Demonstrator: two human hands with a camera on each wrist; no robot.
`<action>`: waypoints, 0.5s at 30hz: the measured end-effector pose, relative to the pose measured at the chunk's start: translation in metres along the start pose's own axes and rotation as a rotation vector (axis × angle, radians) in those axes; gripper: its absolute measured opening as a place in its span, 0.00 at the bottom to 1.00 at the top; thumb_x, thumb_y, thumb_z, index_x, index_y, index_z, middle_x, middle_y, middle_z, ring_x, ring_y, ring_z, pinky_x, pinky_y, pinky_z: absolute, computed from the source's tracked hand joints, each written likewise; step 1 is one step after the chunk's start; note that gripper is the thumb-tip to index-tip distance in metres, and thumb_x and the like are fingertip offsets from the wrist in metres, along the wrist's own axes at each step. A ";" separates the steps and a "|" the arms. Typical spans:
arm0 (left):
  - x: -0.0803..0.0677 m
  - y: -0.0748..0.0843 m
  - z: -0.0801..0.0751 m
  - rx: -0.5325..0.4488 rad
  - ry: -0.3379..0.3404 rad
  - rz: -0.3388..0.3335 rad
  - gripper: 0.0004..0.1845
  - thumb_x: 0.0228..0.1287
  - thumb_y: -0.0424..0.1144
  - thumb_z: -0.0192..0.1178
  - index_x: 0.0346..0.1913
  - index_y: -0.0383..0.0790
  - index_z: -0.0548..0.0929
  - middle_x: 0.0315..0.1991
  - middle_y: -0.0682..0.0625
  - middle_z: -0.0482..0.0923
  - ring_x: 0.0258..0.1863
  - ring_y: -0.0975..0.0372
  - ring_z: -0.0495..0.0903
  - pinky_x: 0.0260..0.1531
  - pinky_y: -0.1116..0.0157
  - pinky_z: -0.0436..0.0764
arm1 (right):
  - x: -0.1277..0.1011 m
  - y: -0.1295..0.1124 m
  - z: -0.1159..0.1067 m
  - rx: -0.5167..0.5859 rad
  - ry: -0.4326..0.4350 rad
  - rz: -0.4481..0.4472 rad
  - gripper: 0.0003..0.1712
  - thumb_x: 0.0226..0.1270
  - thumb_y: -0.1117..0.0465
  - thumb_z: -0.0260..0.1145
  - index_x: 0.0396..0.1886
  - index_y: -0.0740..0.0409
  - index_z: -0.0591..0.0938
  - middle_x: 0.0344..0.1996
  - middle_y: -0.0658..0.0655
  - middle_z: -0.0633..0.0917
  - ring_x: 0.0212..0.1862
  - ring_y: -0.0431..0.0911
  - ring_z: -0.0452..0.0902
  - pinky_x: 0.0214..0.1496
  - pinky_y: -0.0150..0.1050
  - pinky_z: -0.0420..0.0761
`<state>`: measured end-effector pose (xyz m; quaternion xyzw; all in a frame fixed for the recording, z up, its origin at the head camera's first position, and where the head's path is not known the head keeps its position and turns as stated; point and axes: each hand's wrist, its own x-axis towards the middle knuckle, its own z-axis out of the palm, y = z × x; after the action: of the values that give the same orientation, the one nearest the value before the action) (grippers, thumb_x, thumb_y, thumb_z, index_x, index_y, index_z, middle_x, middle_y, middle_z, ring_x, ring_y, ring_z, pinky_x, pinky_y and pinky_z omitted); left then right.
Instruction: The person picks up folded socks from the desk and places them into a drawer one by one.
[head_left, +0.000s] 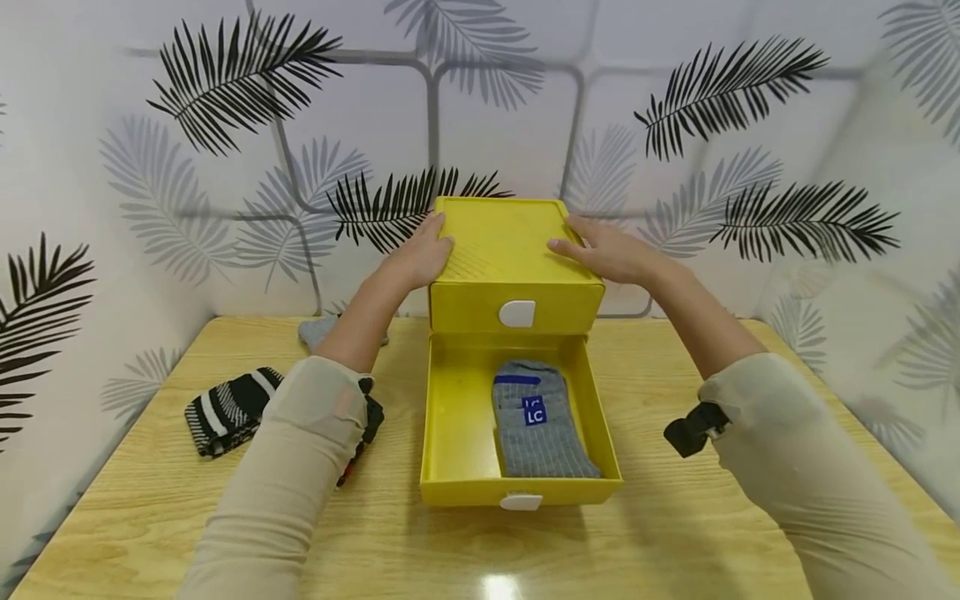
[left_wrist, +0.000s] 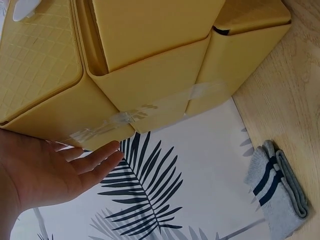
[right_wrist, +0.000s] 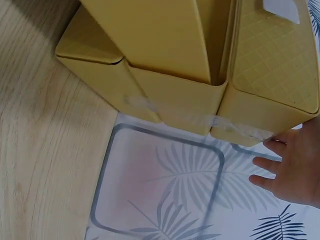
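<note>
A yellow two-drawer box point(head_left: 504, 242) stands at the back of the wooden table point(head_left: 675, 517). My left hand point(head_left: 422, 252) lies flat against its top left edge with straight fingers point(left_wrist: 97, 159). On the top right edge my right hand point(head_left: 603, 250) rests the same way, fingers point(right_wrist: 272, 164) extended. The upper drawer point(head_left: 517, 307) is closed and has a white handle. Pulled out toward me, the lower drawer point(head_left: 457, 417) holds a folded grey sock point(head_left: 540, 427) with a blue label.
A black-and-white striped sock point(head_left: 225, 408) lies on the table at the left. A grey sock point(head_left: 318, 329) point(left_wrist: 277, 192) sits behind my left forearm near the wall. Something dark point(head_left: 367, 425) shows under my left sleeve. Leaf-patterned walls point(head_left: 225, 208) close in the back and sides.
</note>
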<state>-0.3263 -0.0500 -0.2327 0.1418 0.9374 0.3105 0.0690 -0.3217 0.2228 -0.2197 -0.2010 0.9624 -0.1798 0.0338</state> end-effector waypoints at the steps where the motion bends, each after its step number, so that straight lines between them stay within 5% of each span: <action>1: 0.000 0.000 0.000 0.007 0.007 0.005 0.29 0.74 0.46 0.28 0.73 0.42 0.37 0.72 0.49 0.30 0.69 0.59 0.33 0.65 0.57 0.40 | 0.000 0.001 0.000 0.008 -0.008 0.001 0.46 0.69 0.37 0.43 0.72 0.63 0.44 0.70 0.63 0.47 0.70 0.55 0.38 0.67 0.50 0.41; 8: -0.003 -0.005 -0.001 -0.052 0.096 0.033 0.30 0.74 0.50 0.34 0.72 0.41 0.49 0.71 0.46 0.47 0.68 0.53 0.47 0.63 0.53 0.50 | -0.001 0.004 0.003 -0.002 -0.033 0.011 0.46 0.69 0.36 0.41 0.72 0.61 0.41 0.71 0.61 0.44 0.70 0.53 0.36 0.68 0.48 0.39; 15: -0.023 -0.029 -0.012 -0.144 0.176 0.137 0.25 0.74 0.47 0.38 0.66 0.36 0.64 0.60 0.40 0.66 0.57 0.49 0.67 0.54 0.51 0.65 | -0.001 0.003 0.002 -0.008 -0.036 0.046 0.45 0.69 0.36 0.38 0.73 0.59 0.40 0.71 0.58 0.42 0.70 0.51 0.35 0.68 0.46 0.38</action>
<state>-0.3132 -0.0864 -0.2397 0.1723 0.9033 0.3922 -0.0250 -0.3216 0.2252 -0.2227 -0.1821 0.9667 -0.1715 0.0545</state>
